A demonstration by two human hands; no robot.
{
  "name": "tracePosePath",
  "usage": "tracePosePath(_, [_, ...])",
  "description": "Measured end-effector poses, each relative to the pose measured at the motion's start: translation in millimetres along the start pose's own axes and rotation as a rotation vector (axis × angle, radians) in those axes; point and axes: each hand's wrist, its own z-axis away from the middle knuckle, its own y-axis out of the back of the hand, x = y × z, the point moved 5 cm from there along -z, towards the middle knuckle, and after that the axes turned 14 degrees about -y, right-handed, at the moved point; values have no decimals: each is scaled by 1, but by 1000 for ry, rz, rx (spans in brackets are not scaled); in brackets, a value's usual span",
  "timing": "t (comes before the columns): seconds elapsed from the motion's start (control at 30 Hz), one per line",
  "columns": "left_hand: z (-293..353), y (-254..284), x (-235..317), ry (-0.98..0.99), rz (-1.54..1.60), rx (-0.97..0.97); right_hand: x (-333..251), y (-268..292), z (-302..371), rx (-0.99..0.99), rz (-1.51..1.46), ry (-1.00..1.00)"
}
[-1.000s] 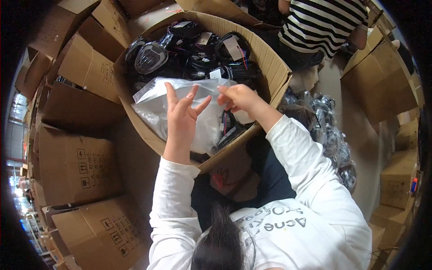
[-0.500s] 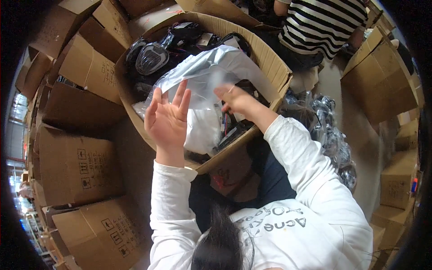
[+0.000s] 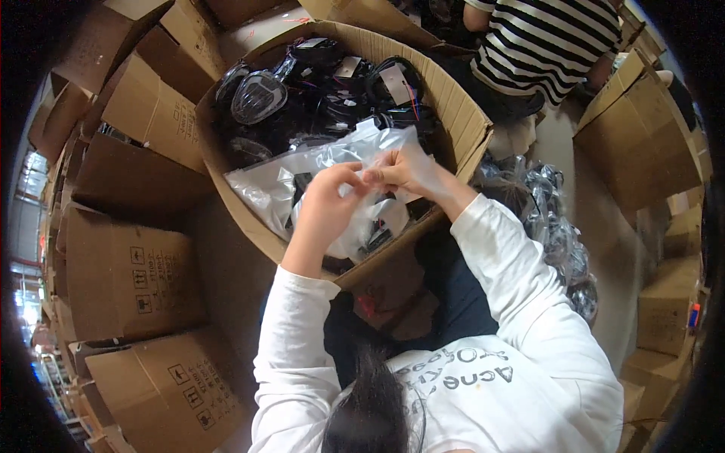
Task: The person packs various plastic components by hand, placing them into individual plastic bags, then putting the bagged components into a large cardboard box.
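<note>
Both my hands meet over a large open cardboard box (image 3: pixel 472 128). Between them is a clear plastic bag (image 3: pixel 264 189), crumpled and draped across the near part of the box. My left hand (image 3: pixel 332 200) is closed, its fingertips pinching the film. Against it, my right hand (image 3: pixel 404 170) pinches the same bag from the other side, and some film lies over its wrist. Beneath and beyond the bag, the box holds several black parts with coiled cables. One clear-faced oval lamp-like part (image 3: pixel 259 98) lies at the far left.
Stacked cardboard cartons (image 3: pixel 128 275) line the left side. On the floor right of the box lies a heap of plastic-wrapped parts (image 3: pixel 555 219). A person in a striped shirt (image 3: pixel 544 38) sits at the far right, near another open carton (image 3: pixel 638 128).
My hands came together from apart, the left moving right and closing from an open palm. The plastic bag dropped lower and bunched between them, uncovering more black parts behind.
</note>
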Motion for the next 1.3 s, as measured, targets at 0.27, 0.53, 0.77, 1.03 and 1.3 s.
tracePosePath(0.27, [26,88,-53,297,338,811,-37,145,62,1354,668,241])
tracePosePath(0.53, [6,52,-30,114,510,398,-62,26,45,806,1259,612])
tracePosePath(0.77, [-9,49,-66,248,89,318,-120,83,140,1463,694,704])
tracePosePath(1.03, [-48,21,-184,278,-364,41,-85,24,34,693,777,429])
tracePosePath(1.3, [-44,20,-237,423,-731,-100,-92,43,-54,1070,1404,43])
